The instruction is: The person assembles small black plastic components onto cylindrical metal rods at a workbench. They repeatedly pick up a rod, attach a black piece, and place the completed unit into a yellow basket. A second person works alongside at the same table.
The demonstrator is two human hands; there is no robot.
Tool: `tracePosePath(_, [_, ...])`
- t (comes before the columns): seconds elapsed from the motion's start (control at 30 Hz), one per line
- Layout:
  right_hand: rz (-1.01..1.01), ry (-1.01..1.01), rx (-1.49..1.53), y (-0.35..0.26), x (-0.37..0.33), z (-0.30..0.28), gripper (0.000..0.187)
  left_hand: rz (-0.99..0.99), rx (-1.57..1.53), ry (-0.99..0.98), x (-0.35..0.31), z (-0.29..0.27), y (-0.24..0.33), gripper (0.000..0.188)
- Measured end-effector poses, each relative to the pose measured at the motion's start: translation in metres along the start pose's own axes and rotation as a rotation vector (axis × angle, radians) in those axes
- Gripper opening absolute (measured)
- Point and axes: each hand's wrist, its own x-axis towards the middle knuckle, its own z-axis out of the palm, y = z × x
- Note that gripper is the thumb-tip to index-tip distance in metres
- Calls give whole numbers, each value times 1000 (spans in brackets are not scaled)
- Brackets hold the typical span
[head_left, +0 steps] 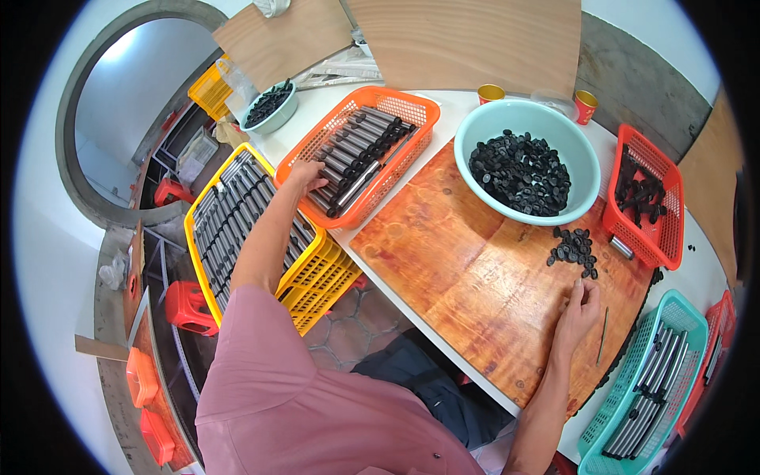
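Observation:
My left hand (305, 176) reaches over the near left rim of an orange basket (434, 115), fingers curled round the end of a metal tube among the rows there. The tubes (354, 148) are silver with black end pieces. My right hand (578, 315) rests low over the orange-brown wooden board (467, 293), thumb and fingers drawn together. Whatever may be between those fingertips is hidden. Just beyond them lies a small heap of black oval pieces (574, 250). A thin metal rod (604, 336) lies right of this hand.
Behind the heap stands a pale green bowl (467, 162) of black pieces. At right are a red basket (673, 214) with black parts, a loose short tube (621, 248) and a teal basket (697, 313) of tubes. A yellow crate (313, 277) of tubes stands left.

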Motion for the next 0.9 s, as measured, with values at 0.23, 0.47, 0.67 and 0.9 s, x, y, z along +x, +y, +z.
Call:
tracePosePath(0.23, [-39, -17, -25, -2, 0, 1, 16, 17, 1, -11, 9, -9, -4, 21])
tracePosePath(0.47, [-46, -23, -52, -5, 0, 0, 16, 15, 67, 38, 2, -9, 3, 24])
tracePosePath(0.67, [-88, -20, -102, 5, 2, -1, 19, 1, 125, -13, 4, -12, 3, 25])
tracePosePath(0.9, [-117, -27, -89, 15, 4, -2, 19, 48, 117, -71, 14, -14, -5, 28])
